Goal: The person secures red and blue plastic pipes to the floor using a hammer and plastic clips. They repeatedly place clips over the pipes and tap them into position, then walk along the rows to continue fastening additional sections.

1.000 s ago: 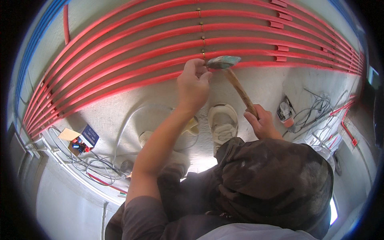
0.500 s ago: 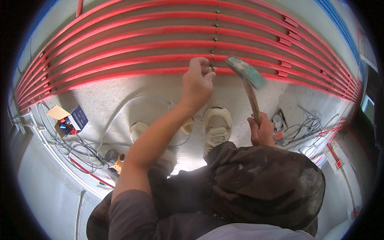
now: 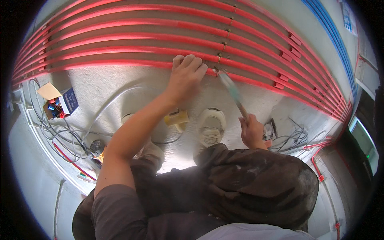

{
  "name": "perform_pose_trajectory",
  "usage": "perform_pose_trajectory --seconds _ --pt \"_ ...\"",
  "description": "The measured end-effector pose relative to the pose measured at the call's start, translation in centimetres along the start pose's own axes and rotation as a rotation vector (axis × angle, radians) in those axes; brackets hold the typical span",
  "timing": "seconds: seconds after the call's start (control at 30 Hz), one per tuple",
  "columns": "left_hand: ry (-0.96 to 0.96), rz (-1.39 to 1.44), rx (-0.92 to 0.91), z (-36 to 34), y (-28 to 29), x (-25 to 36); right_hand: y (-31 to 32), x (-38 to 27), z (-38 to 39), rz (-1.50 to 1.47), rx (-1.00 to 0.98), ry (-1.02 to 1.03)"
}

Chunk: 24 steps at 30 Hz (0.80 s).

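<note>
Several red conduit pipes (image 3: pixel 120 40) run side by side across the grey concrete floor. My left hand (image 3: pixel 186 74) presses down on the nearest pipe, fingers curled over it, beside a small metal fastener (image 3: pixel 216 70). My right hand (image 3: pixel 252 130) grips the wooden handle of a hammer (image 3: pixel 234 94). The hammer's blurred head is down at the fastener, just right of my left fingers. My knee in dark trousers (image 3: pixel 256 184) fills the lower middle.
A small open cardboard box (image 3: pixel 60 102) of coloured parts sits at the left, with loose grey and red cables (image 3: pixel 68 140) around it. A yellow object (image 3: pixel 177 119) lies between my white shoes (image 3: pixel 211 126). More wires and a wall box (image 3: pixel 270 130) lie at the right. Blue pipes (image 3: pixel 328 36) run top right.
The hammer head has swung down from its raised position to the fastener by my left fingers. My left hand stays on the near pipe. The view has shifted slightly.
</note>
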<state>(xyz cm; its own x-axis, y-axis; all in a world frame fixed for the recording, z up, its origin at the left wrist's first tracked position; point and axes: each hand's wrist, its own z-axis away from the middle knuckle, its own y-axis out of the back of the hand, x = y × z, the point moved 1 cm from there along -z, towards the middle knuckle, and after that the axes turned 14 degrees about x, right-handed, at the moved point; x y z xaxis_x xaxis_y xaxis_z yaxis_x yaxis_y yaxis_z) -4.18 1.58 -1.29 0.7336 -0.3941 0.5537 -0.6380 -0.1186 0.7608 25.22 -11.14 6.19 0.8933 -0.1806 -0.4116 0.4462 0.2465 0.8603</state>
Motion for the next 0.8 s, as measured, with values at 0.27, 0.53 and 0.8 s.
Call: perform_pose_trajectory --seconds 0.27,0.53,0.8 --pt "-0.089 0.064 0.126 1.1 -0.7 -1.0 1.5 -1.2 0.1 -0.317 0.199 0.135" --pt "-0.159 0.022 0.194 0.9 -1.3 -1.2 0.7 -2.1 -1.5 -0.268 0.002 -0.106" --pt "-0.121 0.018 0.127 0.5 -1.6 -1.0 0.6 -1.2 -1.5 -0.084 -0.047 -0.071"
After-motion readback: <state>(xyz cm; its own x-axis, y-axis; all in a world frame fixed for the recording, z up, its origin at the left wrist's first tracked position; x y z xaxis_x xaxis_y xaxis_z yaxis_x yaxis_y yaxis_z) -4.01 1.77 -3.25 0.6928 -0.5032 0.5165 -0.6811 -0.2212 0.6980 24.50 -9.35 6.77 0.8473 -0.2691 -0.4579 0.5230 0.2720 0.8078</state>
